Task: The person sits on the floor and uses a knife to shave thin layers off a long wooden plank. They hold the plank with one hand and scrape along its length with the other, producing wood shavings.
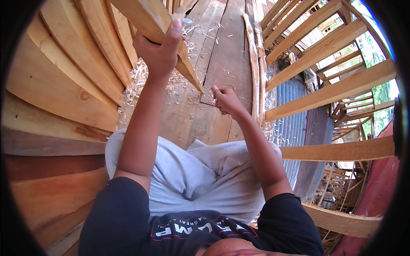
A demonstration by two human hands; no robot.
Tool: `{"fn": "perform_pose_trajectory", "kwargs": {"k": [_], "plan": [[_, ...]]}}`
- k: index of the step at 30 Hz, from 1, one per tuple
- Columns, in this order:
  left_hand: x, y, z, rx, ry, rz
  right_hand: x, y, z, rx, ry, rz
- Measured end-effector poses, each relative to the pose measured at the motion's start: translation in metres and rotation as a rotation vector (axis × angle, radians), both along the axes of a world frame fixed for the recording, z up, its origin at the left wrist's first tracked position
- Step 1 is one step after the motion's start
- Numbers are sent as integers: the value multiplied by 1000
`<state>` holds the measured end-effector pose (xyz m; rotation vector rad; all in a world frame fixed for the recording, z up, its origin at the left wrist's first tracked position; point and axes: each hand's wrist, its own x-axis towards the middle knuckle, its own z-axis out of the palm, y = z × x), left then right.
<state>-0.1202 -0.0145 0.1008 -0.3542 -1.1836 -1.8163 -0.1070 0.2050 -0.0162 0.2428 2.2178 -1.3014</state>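
My left hand point(157, 53) is wrapped round a long piece of timber point(145, 16), its thumb lying along the top face. The timber slants from the upper left down to a narrow, pointed-looking near end, which stops just left of my right hand point(227, 101). That right hand is closed, thumb on top and fingers curled, a short way apart from the timber's tip. Whether anything small sits inside its fingers is hidden. Pale wood shavings point(139, 77) lie scattered on the plank floor point(218, 68) around and beyond both hands.
Tall boards point(64, 85) stand close together along my left side. On the right, spaced wooden rails point(331, 91) form an open railing above corrugated metal sheets point(288, 115). Thin rough strips point(252, 64) lie along the floor's right edge. A small pale round object point(187, 21) rests among the far shavings.
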Motion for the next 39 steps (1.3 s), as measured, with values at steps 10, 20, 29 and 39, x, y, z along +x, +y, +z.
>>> {"fn": "perform_pose_trajectory", "kwargs": {"k": [10, 20, 29, 39], "plan": [[-5, 3, -2, -86, -96, 139, -9, -32, -100, -323, -380, -358], [-3, 19, 8, -55, -147, 301, -14, -30, -67, 128, 159, -18], [-7, 14, 6, -65, -129, 230, -6, -48, -52, 3, 482, 10], [-1, 16, 4, 28, -83, 237, -1, -56, -33, -37, 467, -2]]}}
